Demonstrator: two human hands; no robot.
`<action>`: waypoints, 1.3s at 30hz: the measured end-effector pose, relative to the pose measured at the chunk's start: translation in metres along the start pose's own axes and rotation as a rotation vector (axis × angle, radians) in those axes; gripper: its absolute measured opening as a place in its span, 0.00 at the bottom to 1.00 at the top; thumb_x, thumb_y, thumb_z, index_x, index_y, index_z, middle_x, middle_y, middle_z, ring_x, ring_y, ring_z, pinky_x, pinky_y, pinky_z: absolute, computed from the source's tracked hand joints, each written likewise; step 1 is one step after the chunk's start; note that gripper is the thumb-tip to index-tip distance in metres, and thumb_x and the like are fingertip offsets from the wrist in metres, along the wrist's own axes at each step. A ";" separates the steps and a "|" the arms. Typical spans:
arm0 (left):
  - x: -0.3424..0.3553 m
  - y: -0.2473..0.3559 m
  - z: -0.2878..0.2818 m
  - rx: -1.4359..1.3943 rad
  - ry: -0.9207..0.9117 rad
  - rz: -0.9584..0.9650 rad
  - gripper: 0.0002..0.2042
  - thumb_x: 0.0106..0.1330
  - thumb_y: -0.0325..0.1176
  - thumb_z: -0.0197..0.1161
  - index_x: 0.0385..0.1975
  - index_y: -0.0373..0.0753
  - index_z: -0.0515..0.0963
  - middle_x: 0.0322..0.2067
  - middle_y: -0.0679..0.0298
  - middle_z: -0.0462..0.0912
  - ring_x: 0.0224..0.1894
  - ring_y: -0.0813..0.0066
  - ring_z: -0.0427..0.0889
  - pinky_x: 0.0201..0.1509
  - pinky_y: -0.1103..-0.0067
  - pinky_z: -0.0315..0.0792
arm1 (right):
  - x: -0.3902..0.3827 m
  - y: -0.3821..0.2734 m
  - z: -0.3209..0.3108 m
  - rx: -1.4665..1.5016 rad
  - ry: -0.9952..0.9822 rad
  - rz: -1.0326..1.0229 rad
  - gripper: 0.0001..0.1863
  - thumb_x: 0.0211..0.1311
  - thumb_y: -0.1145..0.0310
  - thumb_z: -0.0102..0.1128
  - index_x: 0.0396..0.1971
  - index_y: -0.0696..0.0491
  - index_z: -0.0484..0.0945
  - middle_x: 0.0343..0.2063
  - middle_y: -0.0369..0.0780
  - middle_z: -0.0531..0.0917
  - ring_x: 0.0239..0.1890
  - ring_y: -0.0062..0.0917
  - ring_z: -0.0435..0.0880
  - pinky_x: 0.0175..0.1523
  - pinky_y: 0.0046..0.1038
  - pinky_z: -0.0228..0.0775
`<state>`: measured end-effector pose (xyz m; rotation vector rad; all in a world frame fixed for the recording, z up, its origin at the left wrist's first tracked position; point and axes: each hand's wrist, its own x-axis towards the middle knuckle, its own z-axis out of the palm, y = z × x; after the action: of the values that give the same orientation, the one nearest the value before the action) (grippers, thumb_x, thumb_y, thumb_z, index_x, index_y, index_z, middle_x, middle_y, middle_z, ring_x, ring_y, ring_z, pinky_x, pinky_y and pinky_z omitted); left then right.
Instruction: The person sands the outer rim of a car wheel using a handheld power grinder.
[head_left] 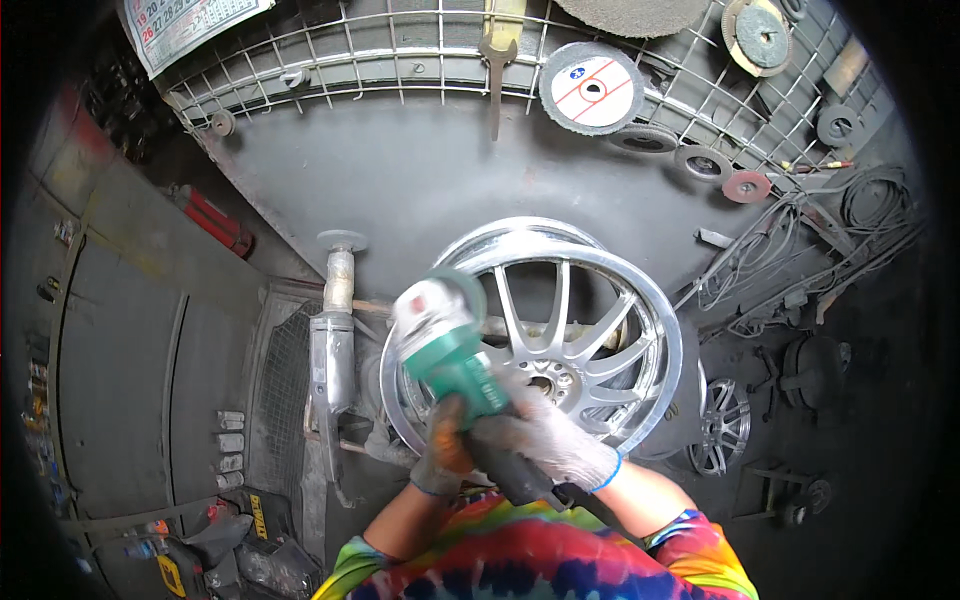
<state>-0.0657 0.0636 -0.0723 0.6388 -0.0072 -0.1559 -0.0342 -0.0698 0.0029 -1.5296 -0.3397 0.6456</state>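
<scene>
Green angle grinder: poised over the ten o'clock side of the metal wheel, blurred on my remote feed, contact uncertain
Left hand: gloved, wrapped around the tool's body near the wheel's seven o'clock
Right hand: gloved, gripping the tool's rear near six o'clock
Wheel: mid-view, support mostly hidden from me, so sideways pressure might shift it
Disc: could kick back if its edge catches a spoke
Gloves: fabric could snag if fingers stray towards a running disc

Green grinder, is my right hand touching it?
Touching: the head view shows the gloved right hand with its fingers laid across the green grinder.
</scene>
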 end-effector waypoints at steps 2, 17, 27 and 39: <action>0.018 0.010 0.016 0.125 -0.104 -0.111 0.29 0.67 0.50 0.58 0.59 0.34 0.67 0.53 0.53 0.78 0.52 0.63 0.79 0.60 0.67 0.71 | -0.018 0.006 -0.010 0.113 0.073 0.064 0.29 0.61 0.61 0.64 0.59 0.57 0.68 0.47 0.45 0.80 0.47 0.30 0.82 0.54 0.29 0.74; -0.014 0.026 0.006 -0.032 -0.041 0.015 0.31 0.61 0.53 0.62 0.55 0.32 0.71 0.49 0.53 0.79 0.48 0.63 0.81 0.57 0.68 0.75 | -0.004 -0.015 0.014 -0.134 0.033 -0.147 0.22 0.51 0.70 0.67 0.49 0.55 0.78 0.41 0.42 0.82 0.47 0.28 0.81 0.52 0.31 0.73; 0.002 0.048 0.008 -0.161 0.186 0.111 0.33 0.64 0.57 0.56 0.56 0.32 0.69 0.46 0.50 0.79 0.46 0.57 0.82 0.53 0.64 0.78 | 0.014 -0.032 0.029 -0.030 -0.062 0.113 0.23 0.67 0.58 0.58 0.55 0.58 0.71 0.41 0.39 0.80 0.43 0.22 0.78 0.49 0.26 0.72; 0.080 0.058 0.069 0.436 -0.293 -0.451 0.23 0.66 0.41 0.64 0.55 0.33 0.74 0.44 0.61 0.82 0.48 0.77 0.79 0.54 0.78 0.73 | -0.028 -0.002 0.022 1.094 0.494 -0.005 0.27 0.63 0.52 0.62 0.53 0.56 0.72 0.43 0.45 0.81 0.39 0.36 0.85 0.47 0.40 0.80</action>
<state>0.0178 0.0568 0.0148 1.0428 -0.1845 -0.6961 -0.0691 -0.0682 0.0107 -0.5803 0.3591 0.3155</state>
